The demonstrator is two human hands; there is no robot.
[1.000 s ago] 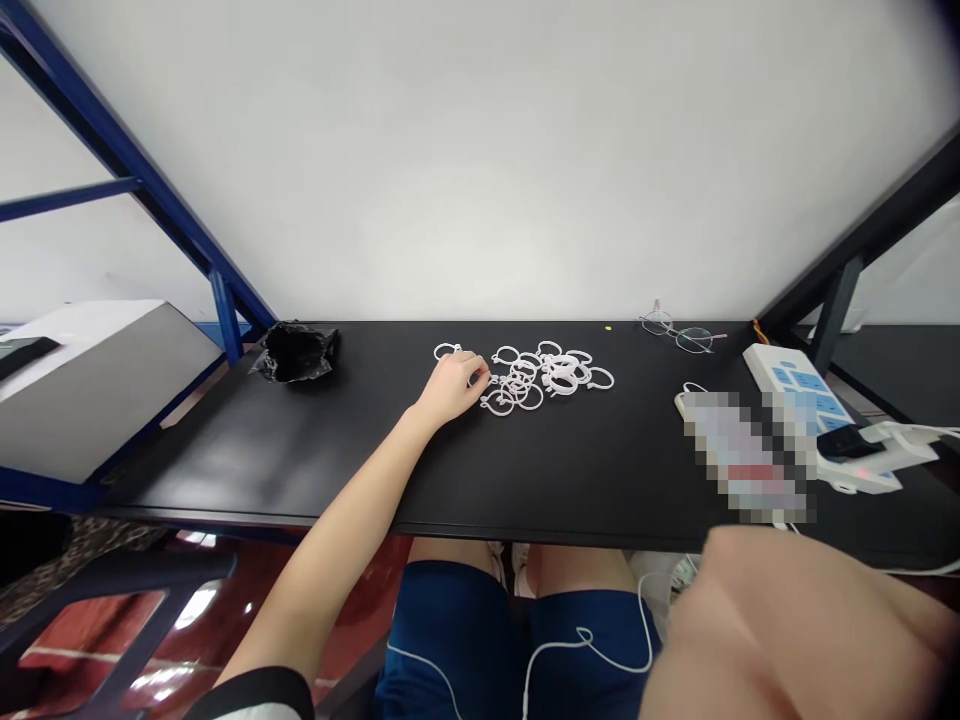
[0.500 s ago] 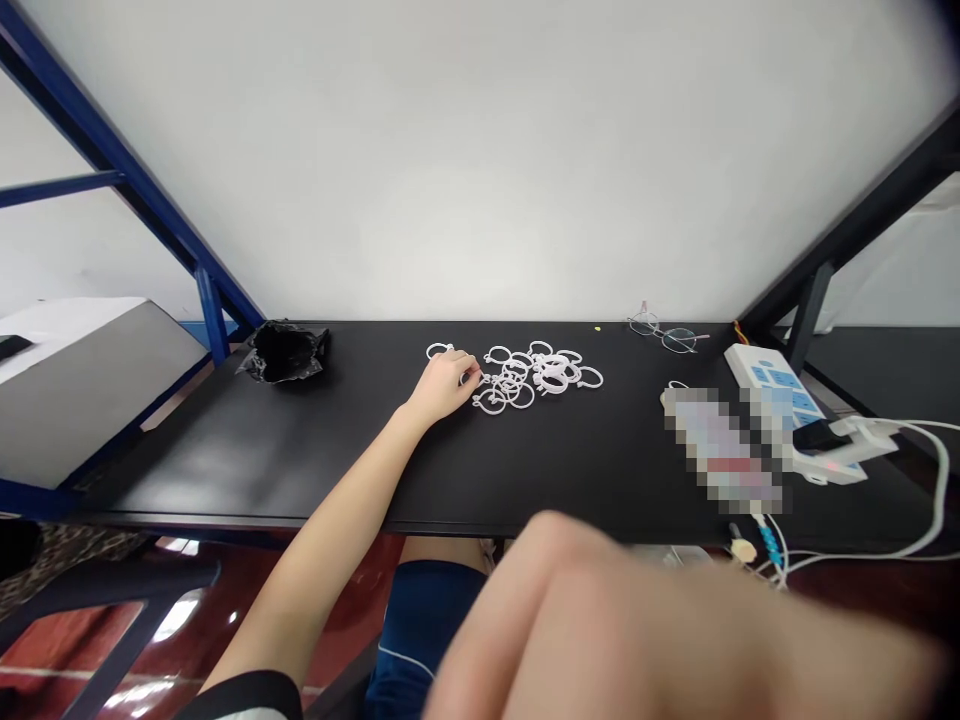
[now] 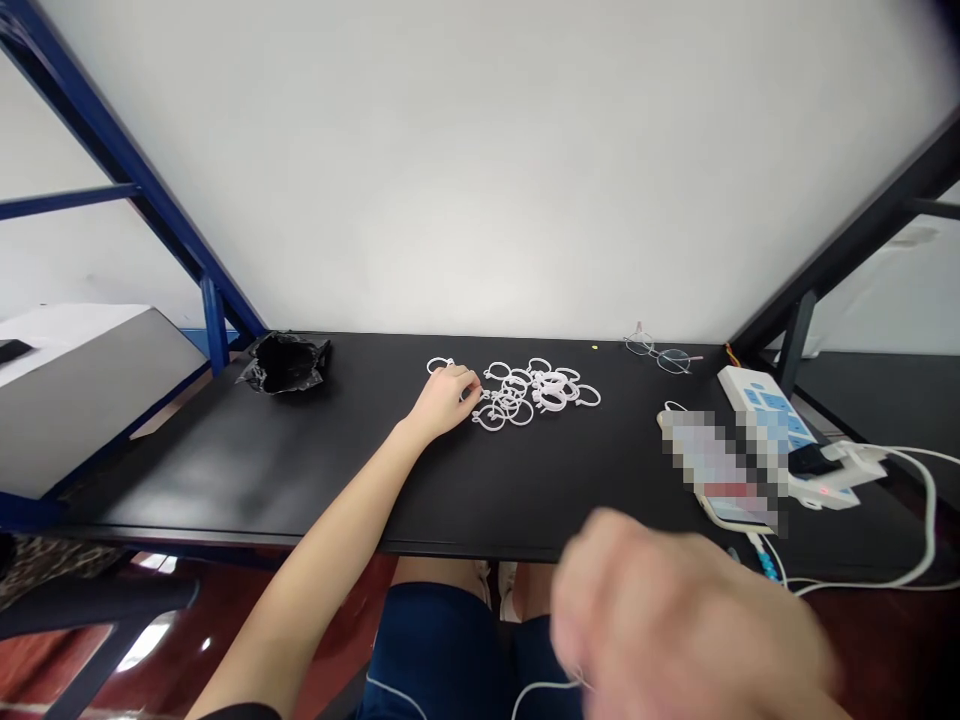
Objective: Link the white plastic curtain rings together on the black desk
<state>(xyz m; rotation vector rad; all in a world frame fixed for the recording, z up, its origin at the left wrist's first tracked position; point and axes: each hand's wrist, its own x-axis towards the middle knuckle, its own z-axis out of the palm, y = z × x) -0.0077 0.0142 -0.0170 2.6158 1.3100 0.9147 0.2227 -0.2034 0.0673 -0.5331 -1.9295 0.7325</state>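
Lying clustered on the table (image 3: pixel 480 490), white rings (image 3: pixel 553 381), left hand (image 3: pixel 446 402) curled among them, whether pinching one I cannot tell, right hand (image 3: pixel 675 620) blurred in the foreground, grip unclear

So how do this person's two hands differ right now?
The left hand is at the white rings; the right hand is away from them, lower in the view. The left hand looks small and fairly sharp, the right hand large and blurred. Both hands are bare.
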